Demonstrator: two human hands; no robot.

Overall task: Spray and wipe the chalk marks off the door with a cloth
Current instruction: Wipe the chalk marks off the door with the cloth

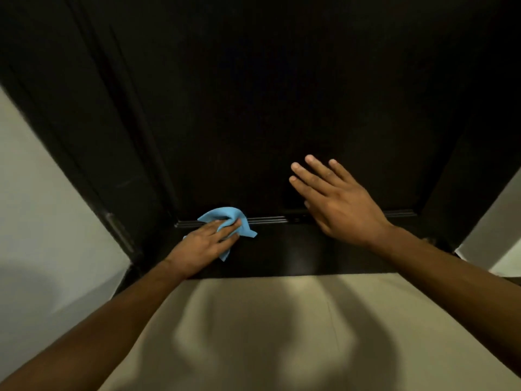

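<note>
The left hand (207, 240) grips a crumpled blue cloth (229, 221) low on the dark door (282, 94) — right at the grooved ledge (267, 220) near its bottom edge. The right hand (335, 203) lies flat and spread on the door, fingers straight, just beside the cloth — holding nothing. Beige floor (253, 334) lies below.

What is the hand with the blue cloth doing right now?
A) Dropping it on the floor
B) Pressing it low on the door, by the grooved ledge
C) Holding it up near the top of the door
B: the left hand grips the cloth low against the dark door.
</note>
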